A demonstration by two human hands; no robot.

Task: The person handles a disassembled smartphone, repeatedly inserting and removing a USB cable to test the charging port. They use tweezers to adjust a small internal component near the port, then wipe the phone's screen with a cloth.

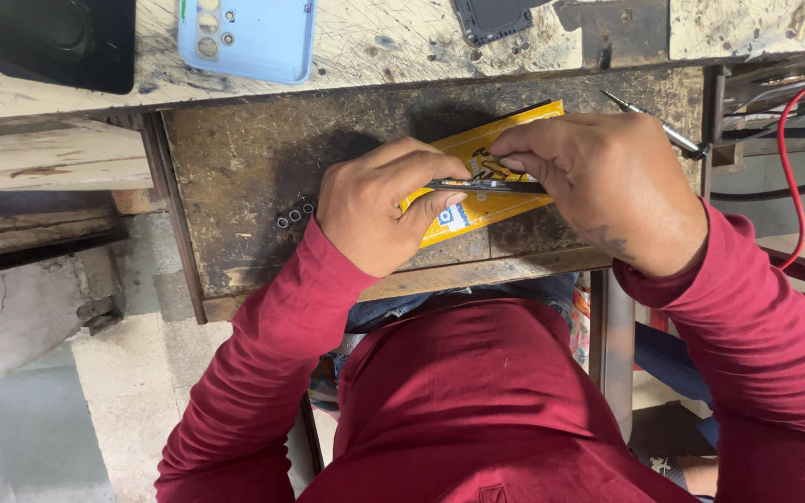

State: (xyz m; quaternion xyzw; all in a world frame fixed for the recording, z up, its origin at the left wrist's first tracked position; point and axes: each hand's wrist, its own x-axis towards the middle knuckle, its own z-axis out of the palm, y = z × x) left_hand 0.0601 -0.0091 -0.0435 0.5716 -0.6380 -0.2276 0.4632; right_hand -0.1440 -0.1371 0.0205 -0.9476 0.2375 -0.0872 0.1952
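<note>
Left hand and right hand, fingers closed, pinch a thin dark phone edge-on between them. It lies over a yellow packet on the worn drawer tray; a blue phone case sits at 11 o'clock.

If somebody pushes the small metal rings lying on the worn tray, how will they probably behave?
The small metal rings look tiny, so probably very light. Being round, they may roll or scatter. The tray looks rough, which might slow them.
</note>
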